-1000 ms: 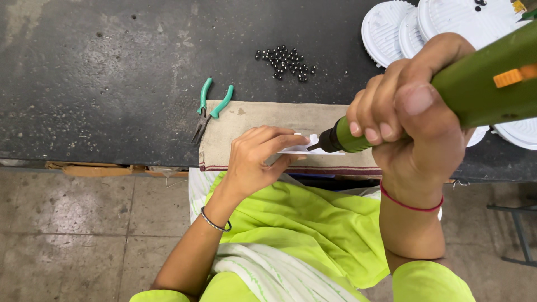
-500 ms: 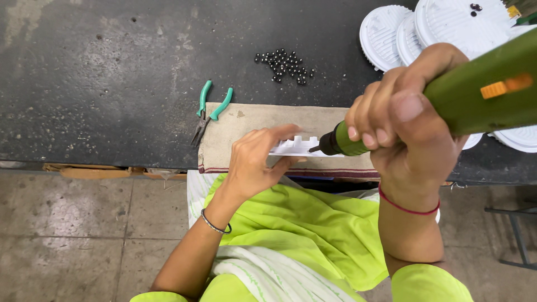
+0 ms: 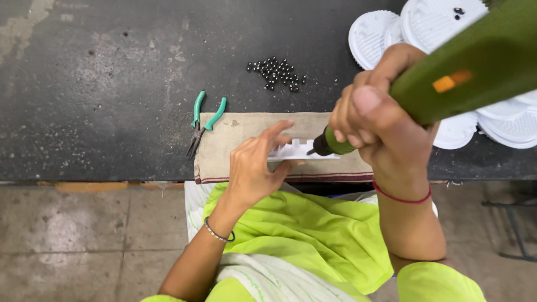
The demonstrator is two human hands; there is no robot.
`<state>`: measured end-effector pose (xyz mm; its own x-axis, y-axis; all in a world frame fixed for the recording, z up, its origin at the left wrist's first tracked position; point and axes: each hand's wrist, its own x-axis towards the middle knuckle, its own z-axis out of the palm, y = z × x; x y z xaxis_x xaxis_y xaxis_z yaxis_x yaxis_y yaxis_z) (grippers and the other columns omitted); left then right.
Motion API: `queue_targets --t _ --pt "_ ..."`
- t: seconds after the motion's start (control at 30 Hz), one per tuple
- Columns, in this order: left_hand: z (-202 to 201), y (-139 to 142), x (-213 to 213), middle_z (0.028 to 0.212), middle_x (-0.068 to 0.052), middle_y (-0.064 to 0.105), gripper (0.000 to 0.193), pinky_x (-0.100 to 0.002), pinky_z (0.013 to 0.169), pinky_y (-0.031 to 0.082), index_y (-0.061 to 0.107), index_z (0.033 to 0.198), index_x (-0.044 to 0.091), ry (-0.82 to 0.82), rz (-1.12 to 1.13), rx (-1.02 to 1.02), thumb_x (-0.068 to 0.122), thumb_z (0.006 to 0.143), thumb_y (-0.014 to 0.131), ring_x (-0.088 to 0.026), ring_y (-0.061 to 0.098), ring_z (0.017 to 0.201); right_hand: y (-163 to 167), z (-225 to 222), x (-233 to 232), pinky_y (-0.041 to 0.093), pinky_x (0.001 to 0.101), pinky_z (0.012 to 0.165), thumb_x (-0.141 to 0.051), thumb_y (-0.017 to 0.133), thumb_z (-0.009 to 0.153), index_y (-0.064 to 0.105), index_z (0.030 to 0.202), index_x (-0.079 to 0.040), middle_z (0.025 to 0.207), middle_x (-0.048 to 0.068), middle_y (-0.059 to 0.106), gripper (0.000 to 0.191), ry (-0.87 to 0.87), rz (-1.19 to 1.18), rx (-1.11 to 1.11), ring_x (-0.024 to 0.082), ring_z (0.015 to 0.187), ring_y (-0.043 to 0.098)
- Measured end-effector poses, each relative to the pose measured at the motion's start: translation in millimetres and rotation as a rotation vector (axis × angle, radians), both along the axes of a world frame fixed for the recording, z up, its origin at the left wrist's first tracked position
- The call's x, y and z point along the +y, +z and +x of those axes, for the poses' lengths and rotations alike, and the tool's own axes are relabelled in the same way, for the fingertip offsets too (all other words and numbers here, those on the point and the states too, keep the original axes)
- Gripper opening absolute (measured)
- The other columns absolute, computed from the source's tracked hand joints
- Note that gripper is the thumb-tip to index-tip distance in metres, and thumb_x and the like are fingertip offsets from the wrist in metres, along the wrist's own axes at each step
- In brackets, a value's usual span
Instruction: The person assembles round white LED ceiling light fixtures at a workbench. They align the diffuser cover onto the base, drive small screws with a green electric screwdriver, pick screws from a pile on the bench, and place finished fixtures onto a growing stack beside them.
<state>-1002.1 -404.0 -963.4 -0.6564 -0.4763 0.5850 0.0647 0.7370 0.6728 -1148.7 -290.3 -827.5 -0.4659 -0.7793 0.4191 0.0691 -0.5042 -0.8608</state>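
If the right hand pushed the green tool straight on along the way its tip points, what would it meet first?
Most likely the small white plastic part that the left hand steadies on the beige cloth; the green tool in the right hand already sits at it, though contact is unclear.

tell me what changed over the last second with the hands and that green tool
Little moved: the left hand stays pressed on the white part, fingers spread a bit flatter. The right hand keeps gripping the green tool, tip at the part. Pliers and beads unchanged.

Green-handled pliers (image 3: 202, 120) lie on the dark table (image 3: 100, 84). Small black beads (image 3: 277, 72) sit scattered nearby. White round discs (image 3: 386, 33) are stacked at the far corner.
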Motion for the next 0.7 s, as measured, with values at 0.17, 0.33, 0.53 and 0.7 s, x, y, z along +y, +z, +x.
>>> queue_targets --t 0.17,0.33,0.53,0.7 --pt "11 5 9 0.110 -0.008 0.075 0.055 -0.038 0.085 0.055 0.064 0.128 0.010 -0.027 -0.062 0.027 0.012 0.078 0.086 -0.028 0.072 0.098 -1 -8 10 0.043 0.0297 0.052 -0.005 0.063 0.104 0.047 0.090 -0.006 0.058 0.002 0.044 0.021 -0.030 -0.055 -0.044 0.012 0.047 0.043" --pt "17 11 14 0.108 -0.009 0.075 0.044 -0.039 0.083 0.054 0.071 0.116 0.010 -0.057 -0.100 -0.051 0.013 0.075 0.087 -0.031 0.071 0.096 -21 -45 -22 0.048 0.0269 0.054 -0.010 0.079 0.102 0.057 0.099 -0.002 0.076 0.001 0.057 0.024 -0.332 0.023 0.143 0.010 0.058 0.056" --pt "16 11 18 0.107 -0.008 0.075 0.040 -0.038 0.082 0.055 0.071 0.113 0.010 -0.061 -0.077 -0.090 0.012 0.076 0.086 -0.029 0.071 0.095 -61 -89 -41 0.049 0.0229 0.067 -0.018 0.079 0.101 0.061 0.121 -0.002 0.085 0.000 0.065 0.031 -0.343 0.010 0.313 0.007 0.072 0.060" --pt "15 4 16 0.106 -0.008 0.075 0.039 -0.036 0.083 0.055 0.072 0.113 0.009 -0.070 -0.038 -0.072 0.009 0.076 0.085 -0.028 0.072 0.093 -84 -101 -30 0.053 0.0254 0.091 -0.015 0.074 0.108 0.057 0.134 -0.001 0.114 0.003 0.068 0.034 -0.300 0.088 0.315 0.007 0.100 0.063"
